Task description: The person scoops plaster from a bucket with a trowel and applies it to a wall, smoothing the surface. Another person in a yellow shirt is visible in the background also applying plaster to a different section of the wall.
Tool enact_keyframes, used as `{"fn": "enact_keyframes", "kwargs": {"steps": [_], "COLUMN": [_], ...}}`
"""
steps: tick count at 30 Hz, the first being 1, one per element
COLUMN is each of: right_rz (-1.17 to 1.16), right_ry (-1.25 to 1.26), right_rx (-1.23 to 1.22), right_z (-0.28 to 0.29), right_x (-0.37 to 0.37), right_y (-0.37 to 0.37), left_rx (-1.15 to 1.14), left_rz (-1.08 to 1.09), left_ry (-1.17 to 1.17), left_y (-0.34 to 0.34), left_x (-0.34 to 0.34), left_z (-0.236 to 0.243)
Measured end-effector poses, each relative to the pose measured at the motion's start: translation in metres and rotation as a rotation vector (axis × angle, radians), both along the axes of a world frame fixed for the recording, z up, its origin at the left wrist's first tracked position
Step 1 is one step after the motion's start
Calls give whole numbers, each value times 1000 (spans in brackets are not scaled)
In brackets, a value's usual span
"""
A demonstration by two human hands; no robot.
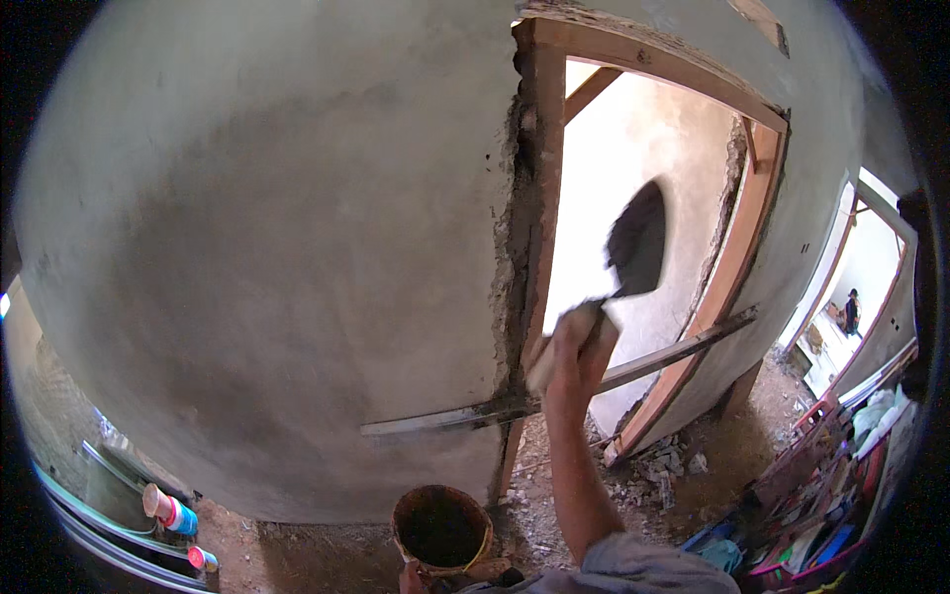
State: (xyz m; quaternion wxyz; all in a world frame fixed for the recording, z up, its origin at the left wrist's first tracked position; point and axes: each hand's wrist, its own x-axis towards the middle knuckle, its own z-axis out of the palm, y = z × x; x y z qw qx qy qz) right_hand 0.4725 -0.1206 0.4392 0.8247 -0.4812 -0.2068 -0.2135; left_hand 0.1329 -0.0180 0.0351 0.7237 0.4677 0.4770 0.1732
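My right hand (576, 348) is raised in front of the doorway, its fingers wrapped round the handle of a trowel (643, 243). The trowel's dark blade points upward and is slightly blurred; a dark lump shows at its left edge. Low in the picture, my left hand (412, 578) grips a bucket (398, 540) by its near left side. Dark material lies inside the bucket, too shaded to identify. Beside my right hand stands the wooden door frame (547, 198), with a rough, broken plaster edge along its left post.
A long wooden batten (673, 354) crosses the doorway at wrist height. The plastered wall (297, 267) fills the left. Rubble (668, 465) covers the floor by the frame. Paint cans (178, 515) stand lower left; clutter (821, 505) is piled right. A distant person (852, 311) appears through another doorway.
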Motion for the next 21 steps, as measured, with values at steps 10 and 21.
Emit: {"fn": "enact_keyframes", "kwargs": {"steps": [10,21], "right_rz": [-854,324], "right_ry": [-395,352], "right_rx": [-205,195], "right_z": [81,-7], "right_x": [79,-5], "right_y": [92,112], "left_rx": [18,51], "left_rz": [36,84], "left_ry": [-9,-15], "left_y": [10,1], "left_x": [-8,-31], "left_z": [-6,-11]}}
